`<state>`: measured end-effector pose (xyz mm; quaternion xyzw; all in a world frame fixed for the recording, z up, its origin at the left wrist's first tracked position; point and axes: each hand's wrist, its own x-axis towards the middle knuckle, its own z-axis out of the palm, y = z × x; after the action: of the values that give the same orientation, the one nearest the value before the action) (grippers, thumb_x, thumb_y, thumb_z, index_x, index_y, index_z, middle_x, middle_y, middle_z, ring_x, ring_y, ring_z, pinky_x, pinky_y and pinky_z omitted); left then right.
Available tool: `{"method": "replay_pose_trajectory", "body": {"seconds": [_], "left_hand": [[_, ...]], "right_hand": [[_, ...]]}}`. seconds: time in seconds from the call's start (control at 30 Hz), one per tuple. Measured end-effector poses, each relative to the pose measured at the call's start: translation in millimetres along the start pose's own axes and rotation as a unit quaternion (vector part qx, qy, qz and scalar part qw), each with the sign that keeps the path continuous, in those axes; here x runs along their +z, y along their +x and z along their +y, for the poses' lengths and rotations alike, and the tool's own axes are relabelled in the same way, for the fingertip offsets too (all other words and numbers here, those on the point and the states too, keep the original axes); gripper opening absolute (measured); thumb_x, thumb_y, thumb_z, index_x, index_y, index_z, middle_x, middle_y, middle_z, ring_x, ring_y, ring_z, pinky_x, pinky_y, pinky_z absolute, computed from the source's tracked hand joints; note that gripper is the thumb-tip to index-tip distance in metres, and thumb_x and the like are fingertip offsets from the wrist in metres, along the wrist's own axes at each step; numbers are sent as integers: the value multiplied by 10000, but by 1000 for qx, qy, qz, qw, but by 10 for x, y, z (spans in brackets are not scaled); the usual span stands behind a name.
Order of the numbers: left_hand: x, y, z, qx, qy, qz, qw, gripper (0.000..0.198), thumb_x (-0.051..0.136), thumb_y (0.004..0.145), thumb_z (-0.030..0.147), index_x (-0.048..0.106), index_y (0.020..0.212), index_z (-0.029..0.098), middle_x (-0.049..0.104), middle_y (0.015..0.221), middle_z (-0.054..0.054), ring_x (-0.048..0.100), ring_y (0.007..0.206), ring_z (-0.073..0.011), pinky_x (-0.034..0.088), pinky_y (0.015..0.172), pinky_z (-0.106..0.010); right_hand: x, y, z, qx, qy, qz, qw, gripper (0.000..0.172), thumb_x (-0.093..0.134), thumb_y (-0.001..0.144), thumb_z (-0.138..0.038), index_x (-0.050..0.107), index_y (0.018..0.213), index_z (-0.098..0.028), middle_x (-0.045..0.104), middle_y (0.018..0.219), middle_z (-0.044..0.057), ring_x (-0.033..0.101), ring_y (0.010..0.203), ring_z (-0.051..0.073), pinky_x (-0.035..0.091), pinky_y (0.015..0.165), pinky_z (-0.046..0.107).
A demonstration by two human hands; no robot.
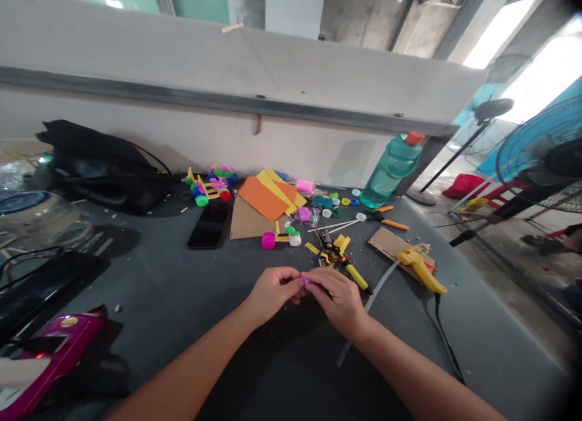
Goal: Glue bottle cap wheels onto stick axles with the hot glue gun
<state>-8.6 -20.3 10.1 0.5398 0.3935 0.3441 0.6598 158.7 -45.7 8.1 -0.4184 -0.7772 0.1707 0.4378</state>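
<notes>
A small purple piece [306,281] is pinched between my two hands above the dark table. My left hand [274,292] closes thumb and fingers on its left side. From the right, my right hand [337,296] grips it with its fingertips. Most of the piece is hidden by the fingers. Just beyond my hands stands a small model [282,235] with pink, green and white round parts. Yellow-handled cutters [357,274] lie near my right hand, among yellow scraps.
Orange sheets [266,196] lie on cardboard, beside a black phone [208,225]. A yellow glue gun [421,268] rests at the right, its cord trailing forward. A green bottle [391,171], bottle caps and orange-handled pliers [393,224] are behind. A magenta device [63,354] sits left.
</notes>
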Motion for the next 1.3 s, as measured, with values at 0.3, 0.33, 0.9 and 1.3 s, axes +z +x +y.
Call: {"method": "replay_pose_trajectory", "body": {"seconds": [0.3,0.33,0.9,1.3], "left_hand": [[-15,5,-35,-24,-75,-24,997,294,587,782,400,670,782,118,642,722,-53,583,668,-138,496,585,-253],[-18,4,-32,-26,-73,-21,997,285,610,767,396,666,762,116,637,698,-45,579,643,-129,493,585,-249],[-30,6,5,-55,-119,-1,991,239,688,705,338,666,797,118,609,714,-33,557,659,-113,477,576,-216],[-72,48,-27,-57,-192,71,977,282,655,730,402,584,687,133,537,578,21,493,523,-74,494,523,-217]], "right_hand": [[-12,13,9,30,-12,20,999,182,519,857,-213,671,955,-226,682,859,50,641,796,164,530,721,275],[-13,13,5,26,-12,18,999,179,525,853,-215,669,959,-227,681,860,50,640,794,164,530,718,275],[21,9,13,-25,-63,-23,997,334,466,875,-142,607,1155,-257,614,1170,85,580,1032,201,486,871,382],[40,-43,22,60,-28,-36,997,388,493,837,-147,517,1215,-228,613,1035,85,590,866,178,529,748,324]]}}
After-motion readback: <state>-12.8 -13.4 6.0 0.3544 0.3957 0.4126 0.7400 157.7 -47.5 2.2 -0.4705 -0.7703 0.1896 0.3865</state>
